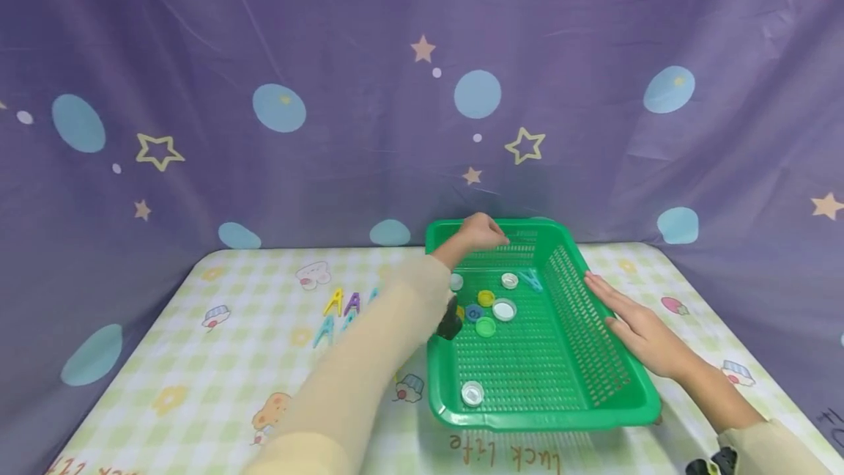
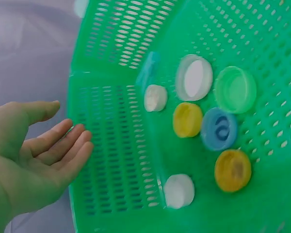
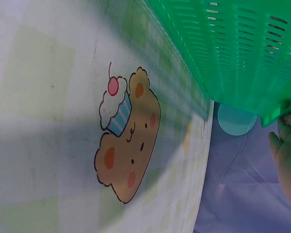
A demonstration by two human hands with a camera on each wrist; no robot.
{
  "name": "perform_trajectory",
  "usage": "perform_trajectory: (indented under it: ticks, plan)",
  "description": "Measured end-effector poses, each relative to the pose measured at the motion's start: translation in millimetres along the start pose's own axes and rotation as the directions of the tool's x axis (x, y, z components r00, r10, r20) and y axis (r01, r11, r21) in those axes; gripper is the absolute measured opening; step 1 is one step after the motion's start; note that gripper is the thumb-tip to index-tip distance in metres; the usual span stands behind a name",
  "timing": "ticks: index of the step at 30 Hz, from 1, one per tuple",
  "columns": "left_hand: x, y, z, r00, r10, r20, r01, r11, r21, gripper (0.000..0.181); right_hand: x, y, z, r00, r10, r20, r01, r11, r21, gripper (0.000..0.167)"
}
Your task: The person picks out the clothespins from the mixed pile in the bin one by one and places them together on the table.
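Note:
A green plastic basket [image 1: 521, 376] stands on the table, holding several bottle caps and a blue clothespin [image 1: 531, 280]. Among the caps are a blue cap [image 2: 219, 128], a green cap [image 2: 235, 90], a yellow cap [image 2: 187, 119] and white caps, one a small white cap [image 2: 155, 97]. At the basket's far rim is my left hand [image 1: 483, 232]; the left wrist view shows its thumb apart from loosely bent fingers, with nothing held. My right hand [image 1: 642, 328] rests with extended fingers against the basket's right side, and part of it is cut off in the right wrist view.
Left of the basket lie several clothespins, including a yellow clothespin [image 1: 334, 302] and a purple clothespin [image 1: 352, 303], some hidden behind my left sleeve [image 1: 376, 358]. A checked cloth [image 1: 198, 328] covers the table. A purple curtain [image 1: 356, 167] hangs behind it.

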State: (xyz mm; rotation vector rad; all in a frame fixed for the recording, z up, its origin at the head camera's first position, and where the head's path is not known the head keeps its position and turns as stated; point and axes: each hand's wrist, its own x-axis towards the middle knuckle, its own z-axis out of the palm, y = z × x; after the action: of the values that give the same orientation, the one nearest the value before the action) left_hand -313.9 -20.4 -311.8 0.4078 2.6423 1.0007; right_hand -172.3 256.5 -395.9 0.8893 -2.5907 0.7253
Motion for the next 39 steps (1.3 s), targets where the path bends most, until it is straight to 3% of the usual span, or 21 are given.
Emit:
perform_trajectory:
  ticks: [5,12,19,22,26,34,39]
  plan:
    - [10.7,4.8,29.1,1.0,0.03,-0.005,-0.029,0.989,0.145,0.028,2.7,-3.3,0.1,1.0,0.009,0.008,-0.009,1.0,0.005,0.054]
    - [18.2,5.5,74.8,0.991,0.103,0.083,-0.121,0.956,0.268,0.04,3.6,-8.7,0.9,1.0,0.019,0.013,-0.02,1.0,0.019,0.055]
    - [20.1,1.4,105.2,0.985,0.099,0.14,-0.154,0.873,0.464,0.035,0.8,-12.1,4.6,1.0,0.012,0.019,-0.012,0.999,0.03,0.055]
    - [20.0,2.3,108.5,0.984,0.103,0.143,-0.163,0.842,0.515,0.024,-0.4,-12.1,4.4,1.0,0.01,0.012,-0.01,1.0,0.027,0.055]
    - [18.3,5.8,105.4,0.983,0.107,0.152,-0.174,0.824,0.539,0.004,-0.1,-10.4,2.1,1.0,0.012,0.007,-0.012,1.0,0.019,0.055]
    - [9.0,11.5,96.6,0.972,0.125,0.2,-0.221,0.783,0.582,0.009,0.5,-5.7,-1.4,1.0,0.025,0.011,-0.025,1.0,0.01,0.055]
    - [2.1,13.2,94.8,0.962,0.117,0.247,-0.24,0.793,0.56,0.008,0.0,-1.8,-1.2,1.0,0.027,0.012,-0.027,1.0,0.001,0.055]
